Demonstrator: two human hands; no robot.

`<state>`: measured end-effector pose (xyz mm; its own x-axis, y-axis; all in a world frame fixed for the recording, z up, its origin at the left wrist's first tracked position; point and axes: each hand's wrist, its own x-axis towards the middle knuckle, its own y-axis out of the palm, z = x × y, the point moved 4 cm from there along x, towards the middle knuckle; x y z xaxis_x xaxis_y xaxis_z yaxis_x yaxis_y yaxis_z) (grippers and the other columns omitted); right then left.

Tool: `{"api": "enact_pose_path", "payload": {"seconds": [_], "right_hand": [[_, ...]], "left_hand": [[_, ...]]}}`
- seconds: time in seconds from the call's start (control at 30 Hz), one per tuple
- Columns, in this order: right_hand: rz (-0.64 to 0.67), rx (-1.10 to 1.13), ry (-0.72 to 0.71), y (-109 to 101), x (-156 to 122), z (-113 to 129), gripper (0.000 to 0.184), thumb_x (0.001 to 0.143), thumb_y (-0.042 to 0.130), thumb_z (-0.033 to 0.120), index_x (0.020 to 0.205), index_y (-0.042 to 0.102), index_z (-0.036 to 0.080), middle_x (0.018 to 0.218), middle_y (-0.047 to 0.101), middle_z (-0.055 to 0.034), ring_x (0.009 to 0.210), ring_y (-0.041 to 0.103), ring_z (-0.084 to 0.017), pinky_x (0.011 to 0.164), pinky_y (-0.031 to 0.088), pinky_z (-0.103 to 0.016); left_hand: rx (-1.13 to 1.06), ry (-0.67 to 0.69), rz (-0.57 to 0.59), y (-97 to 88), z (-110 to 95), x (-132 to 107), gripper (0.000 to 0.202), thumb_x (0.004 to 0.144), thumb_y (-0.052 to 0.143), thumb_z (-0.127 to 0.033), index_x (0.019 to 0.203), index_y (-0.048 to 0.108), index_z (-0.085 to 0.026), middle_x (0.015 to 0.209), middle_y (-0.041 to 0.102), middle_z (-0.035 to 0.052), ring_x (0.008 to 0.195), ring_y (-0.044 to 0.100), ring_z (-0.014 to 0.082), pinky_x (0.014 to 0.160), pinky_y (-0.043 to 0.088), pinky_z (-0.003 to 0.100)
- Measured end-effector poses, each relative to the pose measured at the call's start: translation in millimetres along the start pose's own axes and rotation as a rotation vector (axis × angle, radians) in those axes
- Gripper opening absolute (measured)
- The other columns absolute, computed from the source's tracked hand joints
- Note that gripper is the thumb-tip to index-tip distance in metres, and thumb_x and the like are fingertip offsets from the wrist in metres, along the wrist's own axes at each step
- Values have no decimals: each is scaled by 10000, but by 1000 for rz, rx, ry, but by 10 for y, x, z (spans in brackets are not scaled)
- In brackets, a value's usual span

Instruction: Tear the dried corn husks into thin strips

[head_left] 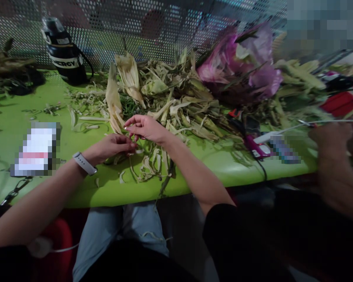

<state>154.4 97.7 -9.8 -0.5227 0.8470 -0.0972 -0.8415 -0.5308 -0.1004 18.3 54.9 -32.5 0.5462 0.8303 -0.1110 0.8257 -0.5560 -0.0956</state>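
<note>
1. The left hand [113,147], with a white watch strap at its wrist, lies low over the lime-green plastic bench [76,192]. Its fingers are curled inward toward the right hand; whether they grip anything cannot be told.
2. The right hand [147,128] sits just above and touching the left. Its thumb and fingertips are pinched together on the lower end of a long pale dried husk leaf [114,102].
3. That leaf rises from the pinch toward the back of the bench, at the left edge of a heap of dry yellow-green husks and stalks [176,100].
4. Loose pale husk shreds [148,164] lie on the bench under both hands, close to the front edge.
5. A black bottle with white lettering [65,53] stands at the back left, against a perforated metal screen [111,23].
6. A crumpled pink-purple plastic bag [241,64] rests on the heap at the back right.
7. A co-worker's blurred hand [330,137] is at the far right, well apart from the person's hands.
</note>
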Motion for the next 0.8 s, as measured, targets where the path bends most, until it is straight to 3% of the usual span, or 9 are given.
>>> {"api": "enact_pose_path", "payload": {"seconds": [0.13, 0.3, 0.53, 0.63, 0.8], "right_hand": [[4, -40, -6, -5, -6, -1, 70, 894, 639, 113, 930, 583, 133, 624, 626, 35, 491, 555, -57, 488, 441, -161], [32, -131, 38, -37, -16, 2, 56, 893, 621, 81, 875, 588, 124, 584, 585, 55, 503, 567, -67, 501, 453, -174], [123, -224, 23, -44, -30, 2, 57, 850, 654, 79, 863, 616, 120, 658, 622, 25, 587, 561, -75, 555, 454, -187], [158, -296, 35, -43, -49, 11, 49, 865, 639, 112, 913, 635, 109, 733, 652, -7, 654, 574, -92, 623, 471, -212], [187, -347, 38, -54, -35, -22, 80, 879, 610, 152, 942, 635, 111, 784, 661, -28, 684, 570, -111, 662, 474, -245]], "left_hand": [[-17, -50, -19, 5, -6, 0, 237, 694, 824, -427, 676, 741, -206, 713, 730, 68, 614, 672, 154, 619, 591, 279], [-61, -84, 2, -18, 10, 5, 155, 657, 841, -349, 689, 768, -216, 727, 750, 64, 638, 696, 162, 675, 606, 295], [-71, -60, 36, -12, -23, 10, 124, 701, 815, -336, 676, 787, -217, 658, 748, 78, 494, 632, 146, 483, 540, 248], [-82, -128, 4, -11, -37, 1, 162, 682, 831, -335, 636, 769, -192, 601, 723, 69, 439, 564, 107, 437, 487, 211], [-100, -276, -47, -6, -32, -27, 156, 650, 855, -265, 684, 753, -151, 662, 734, 53, 552, 617, 96, 533, 508, 171]]}}
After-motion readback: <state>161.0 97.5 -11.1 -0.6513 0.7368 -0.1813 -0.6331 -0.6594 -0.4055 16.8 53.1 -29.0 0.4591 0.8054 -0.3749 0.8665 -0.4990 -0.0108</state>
